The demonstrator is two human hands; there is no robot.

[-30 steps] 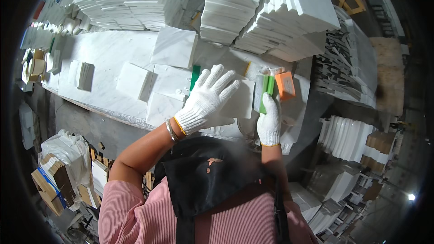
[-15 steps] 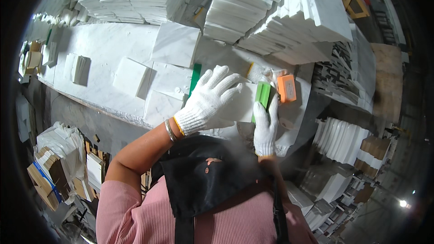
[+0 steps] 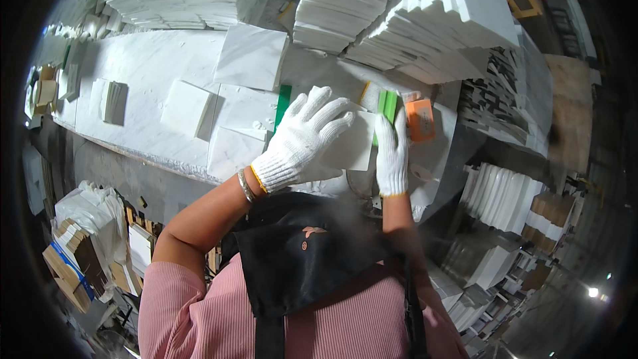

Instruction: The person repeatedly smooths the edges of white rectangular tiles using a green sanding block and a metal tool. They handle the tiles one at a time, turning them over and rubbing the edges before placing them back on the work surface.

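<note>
My left hand (image 3: 302,139), in a white knit glove, lies spread over a small white marble tile (image 3: 353,146) and holds it against the workbench (image 3: 146,66). In a matching glove, my right hand (image 3: 392,153) grips a green block (image 3: 387,105) and presses it to the tile's right edge. An orange block (image 3: 420,119) lies just right of the green one. A green strip (image 3: 284,106) shows to the left of my left hand.
Several loose white tiles (image 3: 189,106) lie on the marble-topped bench. Tall stacks of white tiles (image 3: 345,0) rise behind it and to the right (image 3: 458,20). More tile stacks and cartons (image 3: 73,259) stand on the floor at the lower left and right.
My right hand has slid the green block away from me along the tile's right edge. My left hand has stayed on the tile.
</note>
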